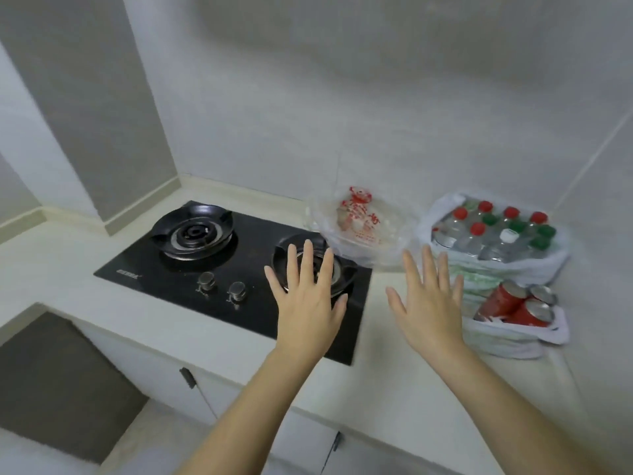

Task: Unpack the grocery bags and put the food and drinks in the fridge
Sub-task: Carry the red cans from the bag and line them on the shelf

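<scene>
Both hands are empty with fingers spread, the left hand [308,299] over the black hob [219,269] and the right hand [428,296] just right of it, while further right stand upright bottles [493,234] in a white bag [496,265], and nearer lie red cans [513,305] on their sides, ends facing right.

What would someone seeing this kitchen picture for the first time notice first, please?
Two open hands, left hand and right hand, are spread above the counter. Beneath the left lies a black stove; to the right sit bags of bottles and red cans.
</scene>
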